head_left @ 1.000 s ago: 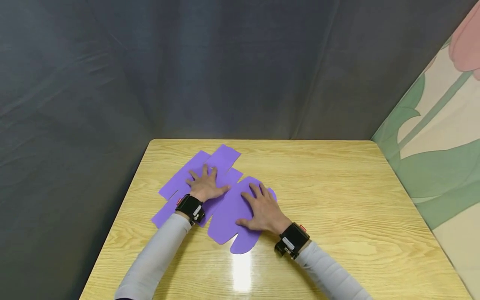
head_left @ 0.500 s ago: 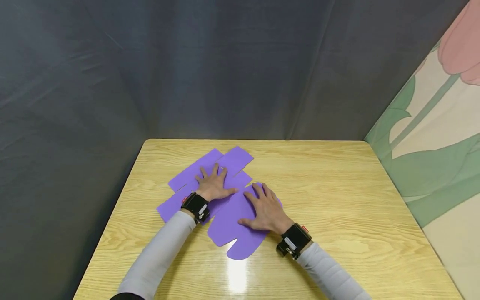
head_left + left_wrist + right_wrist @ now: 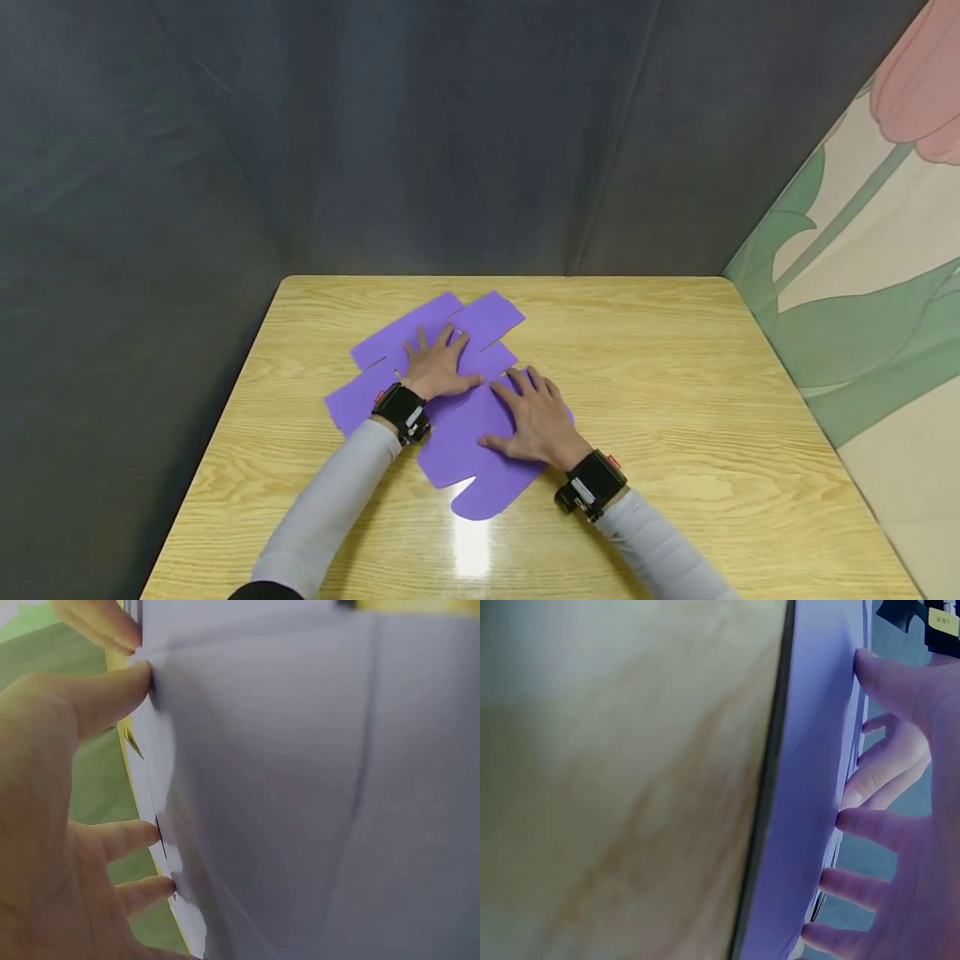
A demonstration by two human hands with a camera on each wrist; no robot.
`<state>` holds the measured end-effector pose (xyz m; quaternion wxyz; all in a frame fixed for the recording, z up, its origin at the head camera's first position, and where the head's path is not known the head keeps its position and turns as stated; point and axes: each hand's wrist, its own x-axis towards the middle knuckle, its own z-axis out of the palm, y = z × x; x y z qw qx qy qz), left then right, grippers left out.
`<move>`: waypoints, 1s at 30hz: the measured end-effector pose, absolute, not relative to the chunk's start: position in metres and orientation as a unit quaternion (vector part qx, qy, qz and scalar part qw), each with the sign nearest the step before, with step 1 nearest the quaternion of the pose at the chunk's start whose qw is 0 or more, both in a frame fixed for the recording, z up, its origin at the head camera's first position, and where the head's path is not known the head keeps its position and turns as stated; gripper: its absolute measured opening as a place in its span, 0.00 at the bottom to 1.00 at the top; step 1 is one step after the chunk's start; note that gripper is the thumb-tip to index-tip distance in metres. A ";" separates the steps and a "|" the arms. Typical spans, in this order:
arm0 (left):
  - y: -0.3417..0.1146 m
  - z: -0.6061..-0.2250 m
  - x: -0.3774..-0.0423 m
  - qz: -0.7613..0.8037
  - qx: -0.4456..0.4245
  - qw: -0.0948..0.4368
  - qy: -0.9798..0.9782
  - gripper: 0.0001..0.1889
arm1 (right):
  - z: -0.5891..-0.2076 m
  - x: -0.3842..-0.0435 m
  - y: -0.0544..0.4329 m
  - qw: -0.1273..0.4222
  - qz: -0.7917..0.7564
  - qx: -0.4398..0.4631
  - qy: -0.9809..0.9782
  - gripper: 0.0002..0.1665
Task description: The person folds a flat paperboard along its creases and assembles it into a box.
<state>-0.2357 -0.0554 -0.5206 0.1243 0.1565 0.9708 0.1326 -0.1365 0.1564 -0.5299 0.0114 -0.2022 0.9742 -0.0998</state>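
A purple flat sheet (image 3: 457,442) with slots and rounded flaps, like an unfolded cardboard box, lies on the wooden table. My left hand (image 3: 437,367) rests on its upper left part with the fingers spread. On its right part rests my right hand (image 3: 536,421), fingers also spread, the thumb pointing left. In the left wrist view the fingertips of the left hand (image 3: 45,772) touch the sheet (image 3: 270,750). The right wrist view shows fingertips of the right hand (image 3: 907,847) on the sheet (image 3: 810,765), with the left hand (image 3: 892,765) beyond. Palms hide parts of the sheet.
The wooden table (image 3: 675,400) extends to the right of the sheet. A dark grey curtain (image 3: 450,142) hangs behind and left of the table. Cloth with a tulip pattern (image 3: 892,333) borders its right side.
The sheet has turned slightly clockwise, its left part shifting right. My left hand has moved right with it, while the right hand has moved only a little. The head view has shifted somewhat.
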 end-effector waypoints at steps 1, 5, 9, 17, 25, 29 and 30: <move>-0.055 -0.521 -0.234 0.133 0.157 0.121 0.971 0.50 | -0.530 -0.136 0.157 0.010 -0.098 -0.199 0.975 0.57; -0.051 -0.520 -0.226 0.146 0.157 0.109 0.971 0.49 | -0.530 -0.133 0.162 0.004 -0.092 -0.186 0.978 0.58; -0.049 -0.517 -0.214 0.154 0.152 0.100 0.971 0.48 | -0.530 -0.129 0.166 -0.003 -0.089 -0.178 0.980 0.59; -0.045 -0.515 -0.187 0.142 0.134 0.106 0.975 0.46 | -0.529 -0.123 0.167 -0.009 -0.076 -0.169 0.983 0.58; -0.039 -0.519 -0.173 0.095 0.160 0.078 0.979 0.42 | -0.525 -0.121 0.165 -0.001 -0.076 -0.139 0.987 0.58; -0.037 -0.521 -0.170 0.084 0.164 0.073 0.980 0.41 | -0.523 -0.120 0.164 0.006 -0.084 -0.125 0.989 0.58; -0.037 -0.521 -0.169 0.085 0.166 0.071 0.980 0.41 | -0.523 -0.119 0.164 0.006 -0.087 -0.121 0.989 0.59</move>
